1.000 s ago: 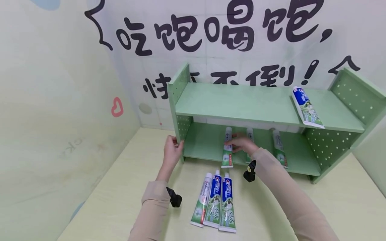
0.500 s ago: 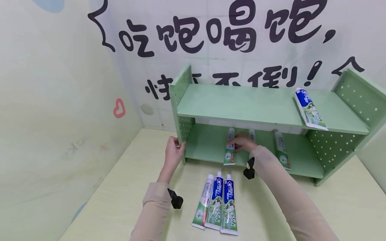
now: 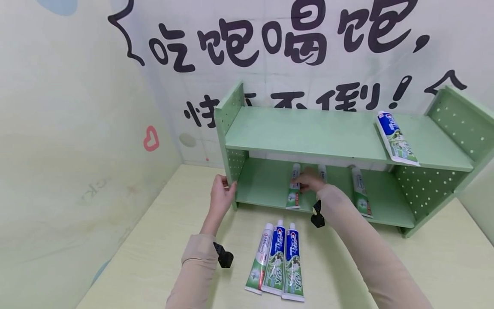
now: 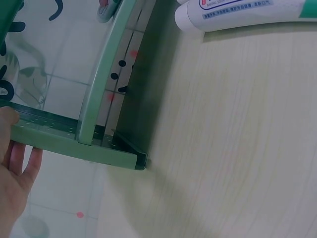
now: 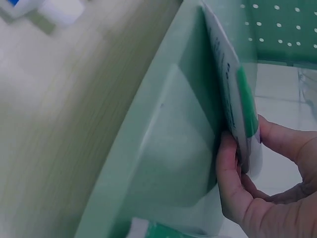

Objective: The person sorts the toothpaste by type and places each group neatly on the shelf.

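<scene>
My right hand (image 3: 311, 181) pinches a white, green and red toothpaste tube (image 3: 293, 199) on the lower board of a green two-tier shelf (image 3: 293, 128). In the right wrist view, thumb and fingers lie on opposite sides of this tube (image 5: 233, 84), tilted on its edge close to the board. My left hand (image 3: 221, 195) grips the front edge of the shelf's left side panel (image 4: 64, 148), thumb on one side and fingers on the other. Two similar tubes lie farther right on the lower board: one (image 3: 322, 171) partly hidden by my right hand, the other (image 3: 360, 193) in plain sight.
A blue and green toothpaste tube (image 3: 395, 137) lies on the upper board at right. On the table (image 3: 154, 257) before the shelf lie a white and green tube (image 3: 260, 259) and two blue and green ones, side by side. A lettered wall (image 3: 266, 77) stands behind.
My right hand has pushed the pinched toothpaste tube slightly back on the lower board, so its bottom end overhangs the front edge less. My left hand keeps its place on the side panel.
</scene>
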A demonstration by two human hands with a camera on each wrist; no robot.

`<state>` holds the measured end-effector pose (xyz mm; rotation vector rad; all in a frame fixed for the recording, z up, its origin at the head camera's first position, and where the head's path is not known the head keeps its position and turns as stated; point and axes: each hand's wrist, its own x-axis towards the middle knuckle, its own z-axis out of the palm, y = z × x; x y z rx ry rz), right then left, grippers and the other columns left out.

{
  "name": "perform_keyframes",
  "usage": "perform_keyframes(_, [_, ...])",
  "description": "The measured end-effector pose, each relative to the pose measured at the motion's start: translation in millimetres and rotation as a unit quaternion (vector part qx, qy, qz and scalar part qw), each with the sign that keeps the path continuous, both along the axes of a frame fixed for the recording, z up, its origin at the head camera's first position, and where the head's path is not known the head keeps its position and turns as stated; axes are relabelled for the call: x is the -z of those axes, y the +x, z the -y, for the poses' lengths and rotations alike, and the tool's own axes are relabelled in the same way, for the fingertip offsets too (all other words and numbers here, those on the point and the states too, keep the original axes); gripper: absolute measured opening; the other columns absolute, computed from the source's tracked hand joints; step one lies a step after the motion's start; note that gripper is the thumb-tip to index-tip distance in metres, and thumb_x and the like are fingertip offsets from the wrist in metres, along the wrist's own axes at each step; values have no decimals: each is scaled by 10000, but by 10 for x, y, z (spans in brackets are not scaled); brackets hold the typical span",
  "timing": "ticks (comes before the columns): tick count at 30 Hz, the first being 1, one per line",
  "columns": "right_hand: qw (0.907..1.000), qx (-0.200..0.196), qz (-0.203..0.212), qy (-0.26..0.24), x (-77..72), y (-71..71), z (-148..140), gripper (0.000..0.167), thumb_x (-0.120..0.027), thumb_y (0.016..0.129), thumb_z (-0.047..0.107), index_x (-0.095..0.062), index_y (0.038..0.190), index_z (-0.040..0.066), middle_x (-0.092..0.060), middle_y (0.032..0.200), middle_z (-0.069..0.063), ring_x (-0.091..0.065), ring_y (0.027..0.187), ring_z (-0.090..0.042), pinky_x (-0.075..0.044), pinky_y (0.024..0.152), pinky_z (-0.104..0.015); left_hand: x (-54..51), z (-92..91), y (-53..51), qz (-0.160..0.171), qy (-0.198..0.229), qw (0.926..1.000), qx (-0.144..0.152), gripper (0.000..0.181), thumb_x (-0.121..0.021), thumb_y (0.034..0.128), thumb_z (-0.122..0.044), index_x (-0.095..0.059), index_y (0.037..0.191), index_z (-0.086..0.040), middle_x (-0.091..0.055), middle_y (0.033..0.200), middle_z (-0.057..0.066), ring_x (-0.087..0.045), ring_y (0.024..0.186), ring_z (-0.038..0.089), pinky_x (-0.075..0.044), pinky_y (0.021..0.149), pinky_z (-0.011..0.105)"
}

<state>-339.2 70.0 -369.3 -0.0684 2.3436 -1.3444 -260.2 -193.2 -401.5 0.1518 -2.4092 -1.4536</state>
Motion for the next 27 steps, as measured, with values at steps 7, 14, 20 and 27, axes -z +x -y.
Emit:
perform_keyframes(7, [9981, 92, -266, 549, 30, -13, 33, 478, -603, 867, 167, -428, 1208, -119, -557, 1133, -245, -613, 784, -181, -562, 770, -289, 8, 11, 7, 4, -16, 10000, 32, 270, -540, 897, -94, -415, 1087, 52, -512, 1111, 217, -565, 997, 319, -559, 807, 355])
perform_keyframes(14, [9976, 156, -271, 611, 13, -11, 31, 495, -617, 857, 162, -419, 1210, -123, -555, 1105, -226, -591, 746, -153, -565, 747, -281, 5, 13, 13, 44, -5, 10000, -10, 280, -540, 897, -94, -416, 1099, 57, -513, 1119, 224, -566, 984, 314, -559, 801, 359])
perform_keyframes(20, [9964, 188, -299, 765, 17, -6, 33, 488, -622, 857, 177, -432, 1202, -111, -567, 1035, -170, -578, 720, -137, -563, 705, -257, 3, 18, 9, 1, -13, 10000, 26, 289, -534, 901, -93, -411, 1100, 74, -504, 1124, 235, -565, 998, 320, -557, 812, 371])
perform_keyframes(27, [9943, 275, -439, 927, -3, 40, 43, 486, -619, 859, 188, -439, 1208, -98, -565, 1081, -196, -593, 742, -157, -553, 714, -261, -5, 19, -1, -15, -45, 10000, 46, 258, -530, 901, -89, -412, 1080, 54, -502, 1117, 216, -561, 1018, 317, -554, 825, 365])
